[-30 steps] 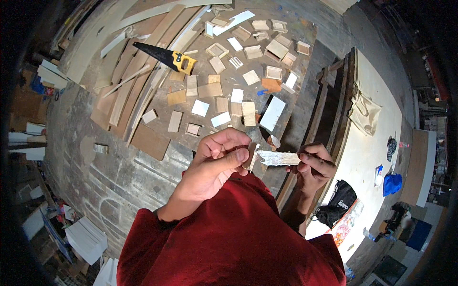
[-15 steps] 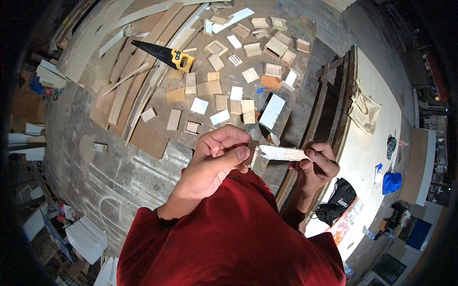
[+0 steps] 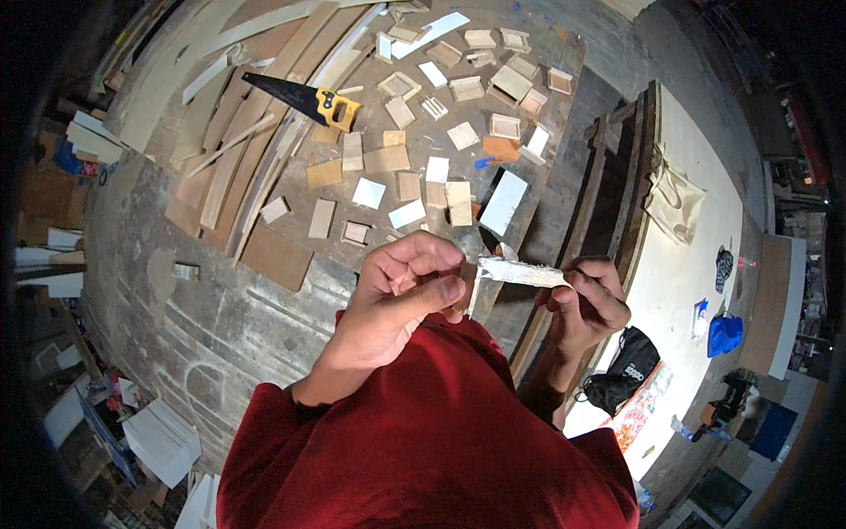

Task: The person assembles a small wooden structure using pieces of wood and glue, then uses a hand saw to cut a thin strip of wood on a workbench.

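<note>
While I held both hands up in front of my red top (image 3: pixel 423 432), my left hand (image 3: pixel 401 295) pinched a small thin piece (image 3: pixel 474 295) between thumb and fingertips, seen almost edge-on. My right hand (image 3: pixel 590 300) had its thumb and fingers closed on the far end of a whitish strip (image 3: pixel 526 273), rough and frayed along its length. The strip lay nearly level between the two hands, its left end meeting the upper part of the small piece; whether the two were joined or only touching, I could not tell.

I judged the step in hand to be working one part against the other, pressing them together or drawing them apart. Either way, the next move seemed to call for a firm left pinch, with the right hand steering the strip by its end, lightly enough not to snap or tear it.

Beyond my hands, well apart from them, a saw (image 3: pixel 304 103) with a yellow handle lay by the long boards (image 3: pixel 242 159), and small wooden blocks (image 3: pixel 458 204) were scattered to its right. On my right, a cloth bag (image 3: pixel 677 210) and a black drawstring bag (image 3: pixel 627 370) rested on a pale tabletop (image 3: pixel 674 295).
</note>
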